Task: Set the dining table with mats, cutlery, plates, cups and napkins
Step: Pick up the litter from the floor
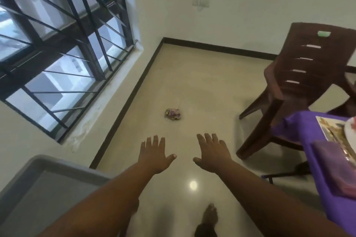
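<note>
My left hand (155, 153) and my right hand (213, 153) are stretched out side by side over the floor, palms down, fingers straight and spread, holding nothing. At the right edge stands the dining table under a purple cloth (300, 127). On it lies a patterned mat (333, 131) with a white plate (351, 131) partly cut off by the frame, and a folded purple napkin (335, 165) nearer to me. Both hands are well left of the table.
A brown plastic chair (300, 75) stands beside the table's far corner. A grey tray-like surface (50, 188) fills the lower left. A crumpled wrapper (172, 114) lies on the tiled floor ahead. A barred window (63, 44) lines the left wall.
</note>
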